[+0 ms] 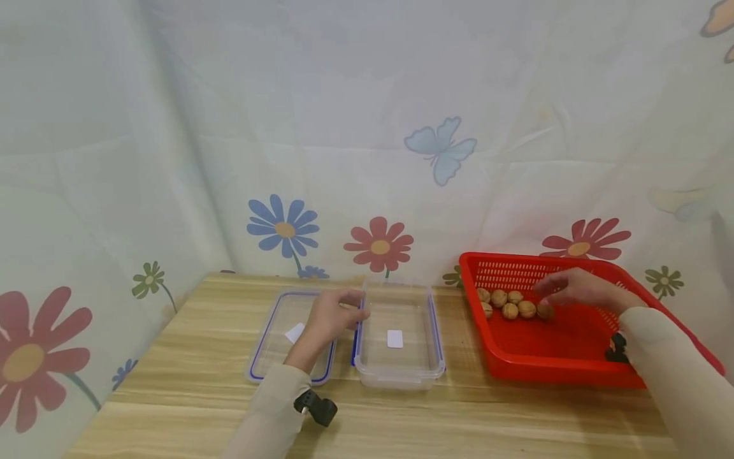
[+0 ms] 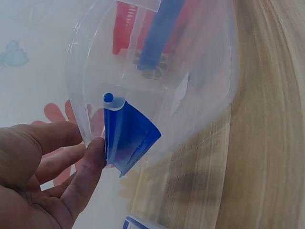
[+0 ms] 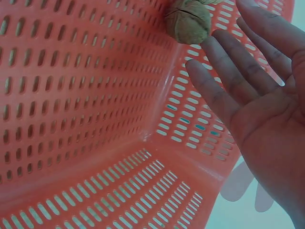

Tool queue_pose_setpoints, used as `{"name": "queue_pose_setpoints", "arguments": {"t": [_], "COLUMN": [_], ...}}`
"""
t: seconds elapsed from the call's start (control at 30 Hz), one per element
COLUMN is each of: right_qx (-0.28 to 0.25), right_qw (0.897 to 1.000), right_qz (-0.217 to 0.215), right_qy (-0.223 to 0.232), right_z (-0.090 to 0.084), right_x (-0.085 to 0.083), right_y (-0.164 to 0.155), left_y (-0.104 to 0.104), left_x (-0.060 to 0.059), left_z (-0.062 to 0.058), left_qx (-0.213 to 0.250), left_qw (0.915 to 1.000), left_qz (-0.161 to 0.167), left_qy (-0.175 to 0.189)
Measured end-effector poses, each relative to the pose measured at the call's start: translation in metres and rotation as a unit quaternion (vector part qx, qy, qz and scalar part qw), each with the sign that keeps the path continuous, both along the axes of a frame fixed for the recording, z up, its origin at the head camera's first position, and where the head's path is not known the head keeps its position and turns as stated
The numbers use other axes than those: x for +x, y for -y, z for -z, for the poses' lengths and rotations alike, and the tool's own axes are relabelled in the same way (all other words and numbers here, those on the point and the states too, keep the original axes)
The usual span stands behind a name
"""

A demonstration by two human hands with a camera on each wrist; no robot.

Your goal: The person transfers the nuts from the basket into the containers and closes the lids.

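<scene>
A clear plastic food container (image 1: 395, 357) stands uncovered on the table, a white label inside it. My left hand (image 1: 338, 311) pinches its left rim; in the left wrist view the fingers (image 2: 90, 167) and thumb sit beside a blue side clip (image 2: 128, 136) that hangs down. Inside the red basket (image 1: 550, 366), my right hand (image 1: 582, 288) reaches over several walnuts (image 1: 526, 310) grouped along the left part. Seen from the right wrist, its fingers are spread and loosely bent, fingertips close to one walnut (image 3: 188, 21), with nothing in the palm.
Left of the container lies its flat clear lid (image 1: 269, 357) with a blue seal, partly behind my left forearm. A wooden table (image 1: 189, 357) carries everything. Behind it hangs a white curtain (image 1: 344, 115) printed with flowers and a butterfly.
</scene>
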State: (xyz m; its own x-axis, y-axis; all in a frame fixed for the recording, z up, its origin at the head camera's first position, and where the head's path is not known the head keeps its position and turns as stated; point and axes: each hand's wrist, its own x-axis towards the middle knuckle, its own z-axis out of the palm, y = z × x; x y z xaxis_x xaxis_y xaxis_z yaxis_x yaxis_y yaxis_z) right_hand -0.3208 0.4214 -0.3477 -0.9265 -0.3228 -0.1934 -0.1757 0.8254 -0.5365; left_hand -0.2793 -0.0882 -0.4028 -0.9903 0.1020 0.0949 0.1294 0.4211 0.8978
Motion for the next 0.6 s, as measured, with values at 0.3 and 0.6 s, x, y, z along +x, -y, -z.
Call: {"name": "queue_pose_setpoints", "arguments": {"t": [0.3, 0.6], "right_qx": [0.036, 0.046], "right_qw": [0.999, 0.999], "right_qz": [0.012, 0.008], "right_qy": [0.016, 0.014], "right_z": [0.009, 0.012], "right_x": [-0.003, -0.005], "right_y": [-0.001, -0.002], "left_y": [0.000, 0.000], "left_x": [0.000, 0.002], "left_z": [0.001, 0.000], "left_qx": [0.017, 0.012], "left_qw": [0.9998, 0.9999], "left_qz": [-0.003, -0.004], "left_qy": [0.011, 0.009]}}
